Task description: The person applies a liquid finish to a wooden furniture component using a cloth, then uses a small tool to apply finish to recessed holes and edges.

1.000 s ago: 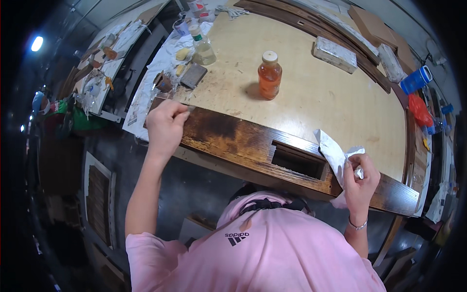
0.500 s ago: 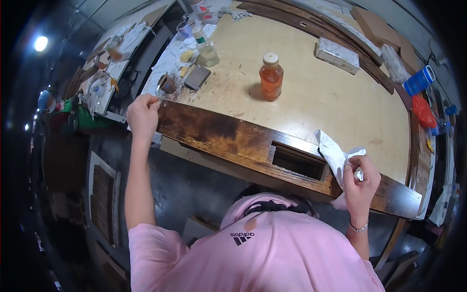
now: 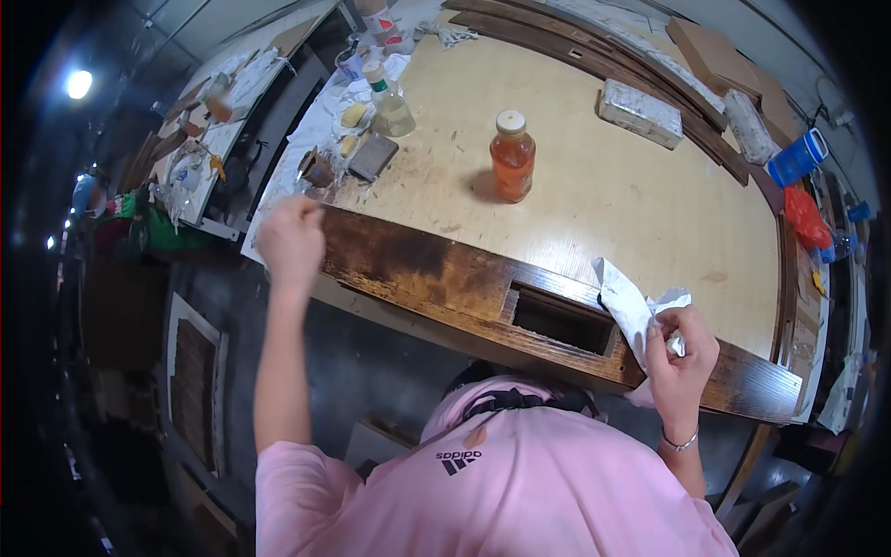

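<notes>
Since the earlier frames the left hand [image 3: 290, 243] has travelled outward along the dark stained wooden board [image 3: 436, 276], from resting on its top face to the board's far-left end, where it now sits at the corner with fingers curled inward; whether anything lies inside that curl cannot be told. Right hand [image 3: 680, 357] holds the same station as before, at the right part of the board, fingers closed around a crumpled white cloth [image 3: 634, 311]. That cloth rises up and leftward from the fingers, its free end draped over the board's upper edge just right of the rectangular cut-out [image 3: 561, 320] in the board. Relative to the board, the pale worktable [image 3: 631, 195] lies directly behind it, the board running along the table's near edge. An orange bottle with a pale cap [image 3: 511, 156] stands upright behind the board's middle, well apart from both hands, with bare tabletop all round it. A clear bottle with a green cap [image 3: 388, 100], a small dark block [image 3: 372, 156] and small pots crowd the table behind the board's left end, near the left hand. A pale brick-shaped block [image 3: 639, 112] lies far behind the board's right half. In front of the board the ground drops away dark and open between the two forearms.
</notes>
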The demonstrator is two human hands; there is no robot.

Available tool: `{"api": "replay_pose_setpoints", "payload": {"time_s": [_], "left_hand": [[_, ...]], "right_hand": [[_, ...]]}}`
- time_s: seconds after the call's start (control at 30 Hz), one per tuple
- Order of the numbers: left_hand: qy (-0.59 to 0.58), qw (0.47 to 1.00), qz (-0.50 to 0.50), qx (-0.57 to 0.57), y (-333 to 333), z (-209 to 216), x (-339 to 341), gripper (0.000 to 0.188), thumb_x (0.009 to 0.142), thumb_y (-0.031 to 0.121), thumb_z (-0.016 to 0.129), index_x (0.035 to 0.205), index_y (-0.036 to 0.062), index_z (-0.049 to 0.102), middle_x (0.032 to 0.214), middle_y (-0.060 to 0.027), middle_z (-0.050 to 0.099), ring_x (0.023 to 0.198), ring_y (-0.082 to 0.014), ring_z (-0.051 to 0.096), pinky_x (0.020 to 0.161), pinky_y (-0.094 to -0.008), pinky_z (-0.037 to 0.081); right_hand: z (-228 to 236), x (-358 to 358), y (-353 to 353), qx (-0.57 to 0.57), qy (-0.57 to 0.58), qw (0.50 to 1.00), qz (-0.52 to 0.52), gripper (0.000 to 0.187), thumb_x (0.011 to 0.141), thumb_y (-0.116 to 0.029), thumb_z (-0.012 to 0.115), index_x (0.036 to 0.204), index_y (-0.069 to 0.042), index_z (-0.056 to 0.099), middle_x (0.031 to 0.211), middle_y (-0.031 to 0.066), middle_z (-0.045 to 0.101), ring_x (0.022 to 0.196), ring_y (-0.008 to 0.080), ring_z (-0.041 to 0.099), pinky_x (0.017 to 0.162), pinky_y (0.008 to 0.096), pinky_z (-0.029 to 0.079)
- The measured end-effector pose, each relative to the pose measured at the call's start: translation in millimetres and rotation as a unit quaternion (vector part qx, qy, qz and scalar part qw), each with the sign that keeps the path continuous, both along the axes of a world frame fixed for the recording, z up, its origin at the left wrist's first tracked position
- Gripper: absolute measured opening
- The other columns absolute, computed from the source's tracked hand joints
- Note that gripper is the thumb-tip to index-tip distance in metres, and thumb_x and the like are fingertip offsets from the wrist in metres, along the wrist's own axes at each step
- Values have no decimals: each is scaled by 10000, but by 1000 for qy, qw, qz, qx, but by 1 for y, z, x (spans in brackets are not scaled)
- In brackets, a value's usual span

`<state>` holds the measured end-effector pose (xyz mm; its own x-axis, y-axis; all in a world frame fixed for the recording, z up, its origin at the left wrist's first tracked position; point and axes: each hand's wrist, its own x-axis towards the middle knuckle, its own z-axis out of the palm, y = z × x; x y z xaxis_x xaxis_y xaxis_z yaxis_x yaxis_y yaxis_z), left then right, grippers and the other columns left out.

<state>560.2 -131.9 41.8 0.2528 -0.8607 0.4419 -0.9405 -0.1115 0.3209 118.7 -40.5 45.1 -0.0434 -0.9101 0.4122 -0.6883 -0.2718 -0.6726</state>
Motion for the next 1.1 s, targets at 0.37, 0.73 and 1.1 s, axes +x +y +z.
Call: {"api": "replay_pose_setpoints", "payload": {"time_s": [0.37, 0.73, 1.1], "left_hand": [[72, 986, -146, -45, 24, -1, -65, 70, 770, 55, 758, 825, 34, 721, 785, -117, 689, 717, -303, 678, 659, -394, 519], [45, 982, -183, -20, 23, 0, -117, 78, 847, 39, 717, 911, -4, 725, 813, -110, 714, 708, -178, 668, 672, -312, 520], [54, 956, -286, 20, 37, 9, -197, 71, 803, 12, 734, 872, -5, 728, 792, -150, 699, 697, -268, 691, 658, -344, 524]], "right_hand": [[0, -1, -1, -4, 4, 1000, -6, 110, 746, 8, 695, 819, 17, 613, 708, 116, 577, 592, 233, 587, 575, 326, 448], [24, -85, 45, -13, 16, 985, -172, 169, 789, 30, 672, 957, 30, 654, 834, 111, 625, 712, 196, 614, 664, 298, 473], [3, -92, 58, -1, 165, 981, -107, 305, 686, -101, 770, 969, -55, 666, 831, 88, 565, 635, 271, 594, 554, 362, 463]]}}
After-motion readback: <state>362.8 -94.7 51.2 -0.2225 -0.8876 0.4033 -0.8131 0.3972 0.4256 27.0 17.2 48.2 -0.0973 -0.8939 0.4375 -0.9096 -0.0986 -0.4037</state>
